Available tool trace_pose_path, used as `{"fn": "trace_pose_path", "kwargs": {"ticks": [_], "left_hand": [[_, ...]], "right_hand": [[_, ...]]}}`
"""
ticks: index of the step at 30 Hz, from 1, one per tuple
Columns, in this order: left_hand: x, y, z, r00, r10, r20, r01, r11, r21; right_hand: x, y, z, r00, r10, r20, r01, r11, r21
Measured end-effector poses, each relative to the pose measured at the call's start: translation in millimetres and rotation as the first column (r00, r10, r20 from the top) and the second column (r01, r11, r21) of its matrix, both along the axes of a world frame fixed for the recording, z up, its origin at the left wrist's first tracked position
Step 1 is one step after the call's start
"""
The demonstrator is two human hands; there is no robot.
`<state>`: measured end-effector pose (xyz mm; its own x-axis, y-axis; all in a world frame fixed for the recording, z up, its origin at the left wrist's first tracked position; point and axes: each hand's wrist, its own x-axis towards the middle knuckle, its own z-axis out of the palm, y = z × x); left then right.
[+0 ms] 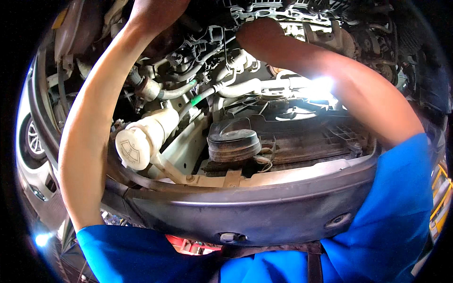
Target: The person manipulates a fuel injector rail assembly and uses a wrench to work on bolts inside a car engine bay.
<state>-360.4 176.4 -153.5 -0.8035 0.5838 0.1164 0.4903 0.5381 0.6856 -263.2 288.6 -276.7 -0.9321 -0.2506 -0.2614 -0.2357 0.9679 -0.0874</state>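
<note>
Both of my arms reach forward into an open car engine bay. My left hand (158,10) is at the top edge, mostly cut off, so its fingers are not visible. Dark engine parts and wiring lie just to its right. My right hand (260,40) shows as a dark, rounded shape close to the metal engine parts (306,19) at the far side. Its fingers are hidden, and whether it holds anything does not show. Below it runs a pale pipe (240,88), with a bright light glaring near my right forearm.
A white reservoir with a round cap (134,148) stands at the left front. A black ribbed air duct (233,144) rises behind the dark bumper (255,212), which lies against my body. Another car (35,141) stands at the left, and yellow framing (441,198) at the right.
</note>
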Motion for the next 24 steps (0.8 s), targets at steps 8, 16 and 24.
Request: {"fn": "trace_pose_path", "kwargs": {"ticks": [8,16,24], "left_hand": [[-1.0,-2.0,-6.4,0.996,-0.073,0.050,0.064,0.985,0.162],[1.6,-1.4,1.6,1.000,-0.002,-0.016,0.001,1.000,-0.023],[1.3,-1.4,0.5,0.987,-0.007,0.163,-0.005,0.997,0.073]], "right_hand": [[-1.2,1.6,-25.6,0.996,-0.088,-0.018,0.088,0.996,-0.027],[-5.5,2.3,-37.6,0.966,-0.191,0.175,0.194,0.981,-0.002],[-36.5,-1.4,-76.7,0.841,-0.371,0.394,0.392,0.920,0.030]]}}
